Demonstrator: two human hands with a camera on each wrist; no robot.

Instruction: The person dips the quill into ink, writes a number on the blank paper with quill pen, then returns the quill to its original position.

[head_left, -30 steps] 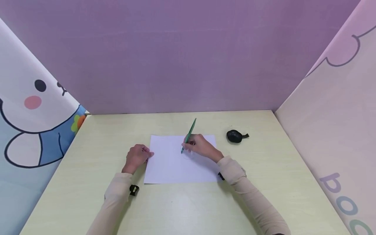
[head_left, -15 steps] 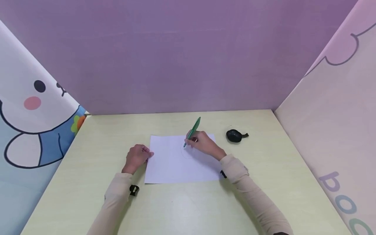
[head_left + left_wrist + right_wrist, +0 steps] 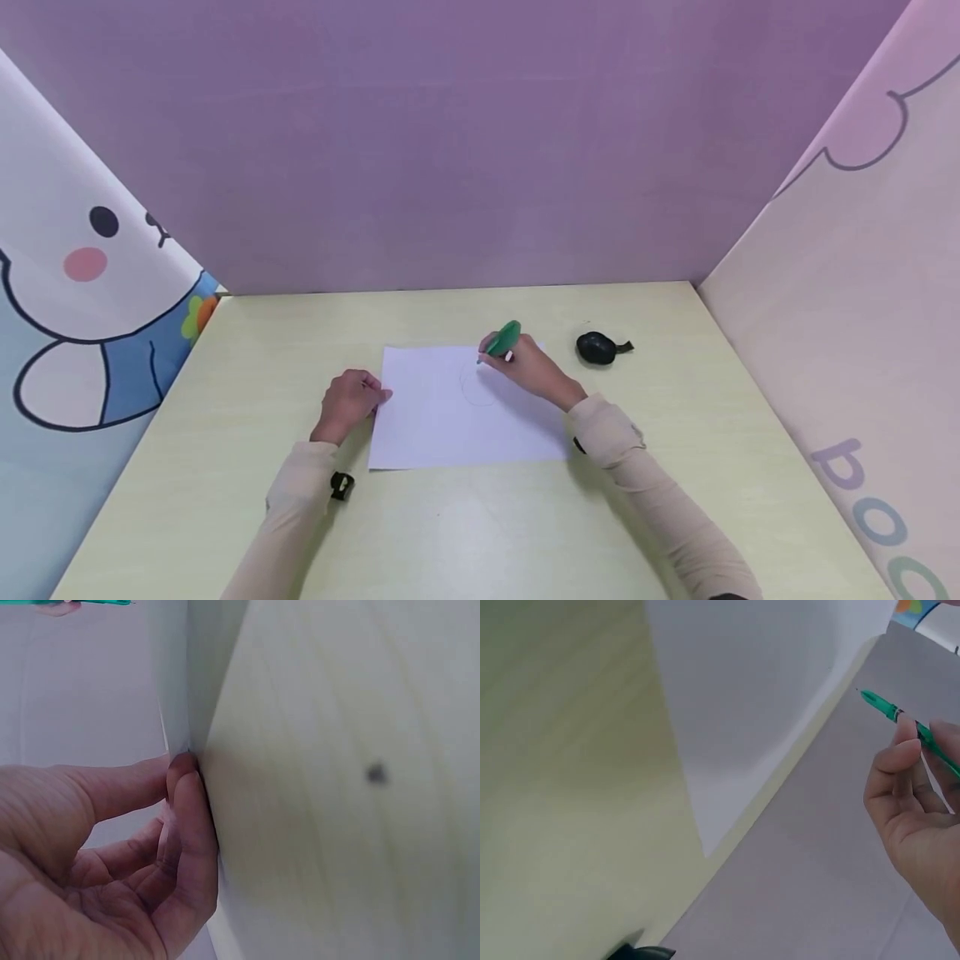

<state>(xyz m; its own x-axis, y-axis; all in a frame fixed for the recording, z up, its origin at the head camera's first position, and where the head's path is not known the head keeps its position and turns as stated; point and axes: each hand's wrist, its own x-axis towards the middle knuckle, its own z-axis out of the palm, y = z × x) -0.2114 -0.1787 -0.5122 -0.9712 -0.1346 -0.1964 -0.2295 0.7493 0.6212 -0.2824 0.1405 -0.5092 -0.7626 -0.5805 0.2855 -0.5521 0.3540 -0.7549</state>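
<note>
A white sheet of paper [image 3: 427,429] lies on the table, with a faint, partly drawn round line near its middle. My right hand [image 3: 528,367] pinches a green pen [image 3: 504,337] over the upper part of the sheet. In the right wrist view the pen [image 3: 889,709] points out past the thumb and fingertips. Whether its tip touches the paper I cannot tell. At the sheet's left edge is my left hand [image 3: 349,404]. The left wrist view shows its thumb and index finger [image 3: 195,825] pinching that edge, the other fingers curled beneath.
A round black object [image 3: 597,348] with a short strap-like tail sits on the table to the right of the sheet. The pale wooden table [image 3: 465,533] ends at a purple back wall [image 3: 465,167]. Printed cartoon panels stand at the left [image 3: 67,350] and right.
My right hand has moved slightly up and right, and the pen tip has travelled up along the curve. More of the round line shows. The left hand stays where it was.
</note>
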